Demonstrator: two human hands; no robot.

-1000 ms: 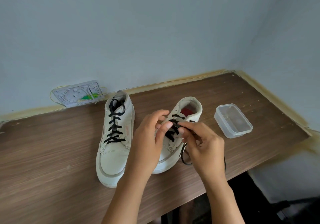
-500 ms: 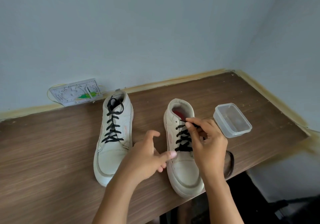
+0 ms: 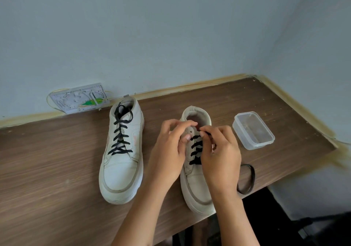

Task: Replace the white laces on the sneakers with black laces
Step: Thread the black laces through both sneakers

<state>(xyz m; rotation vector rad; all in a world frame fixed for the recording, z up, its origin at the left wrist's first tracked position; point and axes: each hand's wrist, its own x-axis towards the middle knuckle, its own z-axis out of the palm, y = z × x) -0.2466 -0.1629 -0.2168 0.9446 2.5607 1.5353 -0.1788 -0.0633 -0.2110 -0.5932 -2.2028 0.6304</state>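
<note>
Head view. Two off-white leather low-top sneakers stand side by side on a brown wood-grain surface [image 3: 47, 169], toes toward the lower edge of the frame. The left-hand sneaker [image 3: 122, 160], at centre-left of the frame, is fully threaded with a flat black lace [image 3: 120, 138] that runs in crossed rows up to the collar; no hand touches it. The right-hand sneaker [image 3: 195, 185], at centre of the frame, carries a second black lace [image 3: 196, 148] threaded through its lower rows, while an upper eyelet on its left flap shows bare. The left hand [image 3: 169, 150] grips that flap near the collar, thumb and fingers curled round its edge. The right hand [image 3: 220, 154] pinches the free end of the second black lace between thumb and forefinger, just above the tongue and close to the fingertips of the left hand. A loose loop of the same lace [image 3: 248, 179] lies on the surface at lower right of the sneaker, near the front edge. A clear rectangular plastic container [image 3: 253, 130] without a lid stands at right of the frame, just beside the right hand and apart from the sneaker. A pale grey moulded plastic panel with a green mark [image 3: 79, 98] leans against the light blue wall [image 3: 171, 27] at upper left of the surface, behind the left-hand sneaker.
</note>
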